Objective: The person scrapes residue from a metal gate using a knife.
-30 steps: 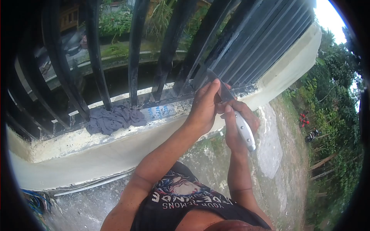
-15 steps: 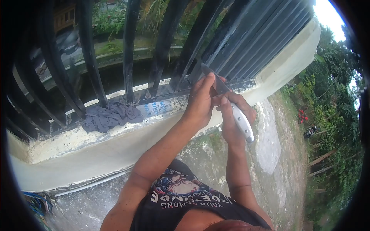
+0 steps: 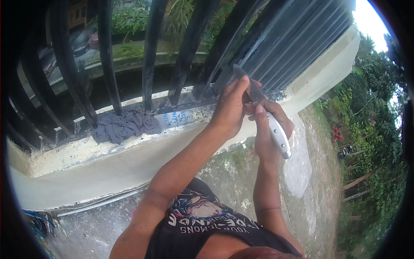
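The person's right hand point(image 3: 269, 134) is closed tight around the white handle point(image 3: 279, 137) of a knife point(image 3: 271, 123), with the thumb laid along the top of the handle where it meets the blade. The knife sits just above the far end of the ledge point(image 3: 86, 151) that caps the low plastered wall. It is tilted, with the blade point(image 3: 254, 90) pointing up and away toward the black metal bars point(image 3: 148, 56) that rise from the ledge. The left hand point(image 3: 230, 110) reaches in from the near side of the ledge. Its fingers point(image 3: 241, 86) are stretched flat along the side of the blade and touch it close to the tip. The left thumb is hidden behind the hand, so it cannot be told whether the hand pinches the blade or only presses on it. Further back along the ledge, well apart from both hands, a crumpled grey cloth point(image 3: 123, 125) lies against the foot of the bars. A patch of blue lettering point(image 3: 177, 117) lies on the ledge between the cloth and the hands. Below the ledge, nearest the camera, is the person's dark printed shirt point(image 3: 202, 220).
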